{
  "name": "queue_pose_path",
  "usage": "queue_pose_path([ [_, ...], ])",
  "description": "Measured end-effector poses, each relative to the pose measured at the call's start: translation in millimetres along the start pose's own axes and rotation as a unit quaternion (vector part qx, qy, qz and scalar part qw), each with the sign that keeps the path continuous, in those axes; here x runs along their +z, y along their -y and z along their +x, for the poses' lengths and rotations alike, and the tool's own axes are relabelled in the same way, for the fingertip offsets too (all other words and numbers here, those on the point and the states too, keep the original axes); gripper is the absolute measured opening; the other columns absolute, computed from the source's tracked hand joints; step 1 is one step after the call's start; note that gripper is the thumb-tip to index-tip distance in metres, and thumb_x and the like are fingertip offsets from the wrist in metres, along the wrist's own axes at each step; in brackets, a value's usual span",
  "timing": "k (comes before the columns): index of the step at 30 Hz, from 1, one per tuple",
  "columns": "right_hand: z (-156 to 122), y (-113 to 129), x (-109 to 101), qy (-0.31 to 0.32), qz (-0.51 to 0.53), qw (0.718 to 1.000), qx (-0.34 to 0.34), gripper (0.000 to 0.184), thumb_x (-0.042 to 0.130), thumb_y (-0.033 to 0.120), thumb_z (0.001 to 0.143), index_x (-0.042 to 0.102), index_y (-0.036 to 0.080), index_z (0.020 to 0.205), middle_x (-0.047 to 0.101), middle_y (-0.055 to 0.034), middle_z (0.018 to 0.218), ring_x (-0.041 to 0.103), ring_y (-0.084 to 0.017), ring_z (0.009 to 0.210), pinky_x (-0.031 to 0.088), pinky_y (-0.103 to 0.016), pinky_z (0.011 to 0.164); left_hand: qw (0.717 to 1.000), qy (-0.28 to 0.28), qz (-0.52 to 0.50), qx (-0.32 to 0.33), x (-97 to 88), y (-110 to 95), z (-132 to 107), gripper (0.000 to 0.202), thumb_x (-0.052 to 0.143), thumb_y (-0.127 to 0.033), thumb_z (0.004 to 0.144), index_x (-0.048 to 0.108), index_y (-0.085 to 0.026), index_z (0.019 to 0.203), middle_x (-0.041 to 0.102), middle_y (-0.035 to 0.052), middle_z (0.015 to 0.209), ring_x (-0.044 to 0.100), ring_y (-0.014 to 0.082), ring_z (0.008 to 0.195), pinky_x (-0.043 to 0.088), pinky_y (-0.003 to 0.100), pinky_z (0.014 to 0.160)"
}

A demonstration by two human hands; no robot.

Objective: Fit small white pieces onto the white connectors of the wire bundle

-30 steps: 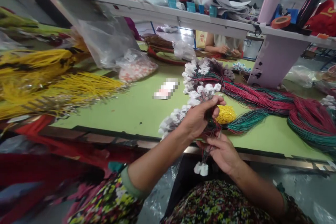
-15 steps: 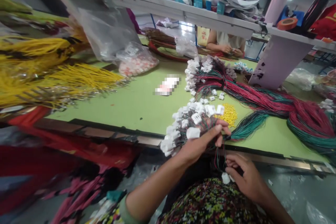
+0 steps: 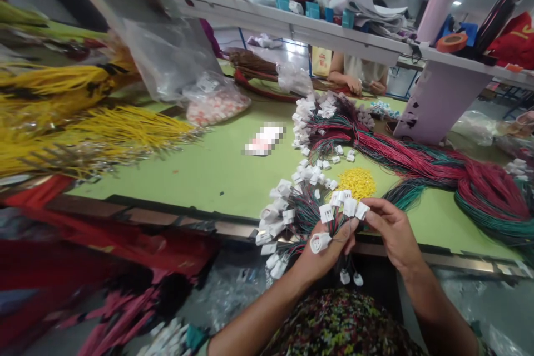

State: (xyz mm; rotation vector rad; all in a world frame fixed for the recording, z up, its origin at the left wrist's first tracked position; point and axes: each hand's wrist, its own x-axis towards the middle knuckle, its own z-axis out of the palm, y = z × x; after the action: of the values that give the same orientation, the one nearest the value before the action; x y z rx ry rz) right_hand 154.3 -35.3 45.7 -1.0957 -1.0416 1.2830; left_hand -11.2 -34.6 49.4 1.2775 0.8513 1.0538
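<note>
My left hand (image 3: 327,250) is shut around a bunch of thin coloured wires ending in white plastic connectors (image 3: 287,217). The bunch fans out over the table's front edge, and a few connectors dangle below my hand. My right hand (image 3: 394,231) is raised beside it, its fingertips pinching a white connector (image 3: 361,210) at the top of the bunch. A small pile of yellow pieces (image 3: 359,183) lies just beyond my hands. Past them runs a long red and green wire bundle (image 3: 417,156).
The green worktable (image 3: 217,183) carries yellow wire bundles (image 3: 125,128) at left and a plastic bag of small parts (image 3: 217,103). A grey shelf (image 3: 292,28) with assorted items spans above it. A co-worker's hands (image 3: 362,86) work across the table.
My right hand has risen from below the table edge up to the connectors. The bunch in my left hand has spread out, and my left hand has dropped slightly.
</note>
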Motion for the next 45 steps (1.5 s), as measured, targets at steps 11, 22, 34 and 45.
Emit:
queue_pose_path([
  [11, 0.6, -1.6, -4.2, -0.007, -0.129, 0.977, -0.170, 0.015, 0.079, 0.034, 0.081, 0.076, 0.024, 0.093, 0.073, -0.0039, 0.090, 0.067, -0.019, 0.086, 0.057, -0.032, 0.080, 0.997, -0.058, -0.039, -0.015, 6.7, 2.8, -6.2, 0.032, 0.074, -0.039, 0.087, 0.068, -0.021, 0.062, 0.054, 0.0012, 0.053, 0.047, 0.0166, 0.054, 0.038, 0.030, 0.054],
  [22, -32.7, -5.5, -4.5, 0.016, -0.294, 0.913, -0.282, 0.021, 0.062, 0.017, 0.095, 0.077, 0.027, 0.106, 0.076, -0.0084, 0.101, 0.072, -0.023, 0.092, 0.058, -0.036, 0.082, 0.993, -0.087, -0.027, -0.081, 0.4, 19.9, -12.7, 0.025, 0.089, -0.033, 0.072, 0.076, -0.020, 0.089, 0.071, 0.0048, 0.071, 0.063, 0.0202, 0.066, 0.056, 0.032, 0.064],
  [34, 38.8, -6.9, -60.4, 0.079, -0.544, 0.798, -0.245, 0.019, 0.055, 0.025, 0.099, 0.073, 0.022, 0.101, 0.078, -0.0088, 0.101, 0.068, -0.026, 0.099, 0.045, -0.041, 0.092, 0.980, -0.182, -0.019, -0.084, 2.5, 27.2, -16.2, 0.023, 0.085, -0.036, 0.076, 0.081, -0.023, 0.095, 0.079, 0.0078, 0.094, 0.073, 0.0288, 0.093, 0.058, 0.042, 0.096],
  [45, 40.4, -6.9, -62.7, 0.023, -0.666, 0.729, -0.157, 0.014, 0.060, 0.020, 0.093, 0.073, 0.021, 0.094, 0.077, -0.0067, 0.094, 0.067, -0.026, 0.090, 0.041, -0.036, 0.080, 0.981, -0.166, -0.008, -0.098, 6.2, 28.0, -11.3, 0.037, 0.080, -0.046, 0.076, 0.078, -0.019, 0.102, 0.080, 0.0134, 0.102, 0.075, 0.0322, 0.101, 0.058, 0.048, 0.104],
])
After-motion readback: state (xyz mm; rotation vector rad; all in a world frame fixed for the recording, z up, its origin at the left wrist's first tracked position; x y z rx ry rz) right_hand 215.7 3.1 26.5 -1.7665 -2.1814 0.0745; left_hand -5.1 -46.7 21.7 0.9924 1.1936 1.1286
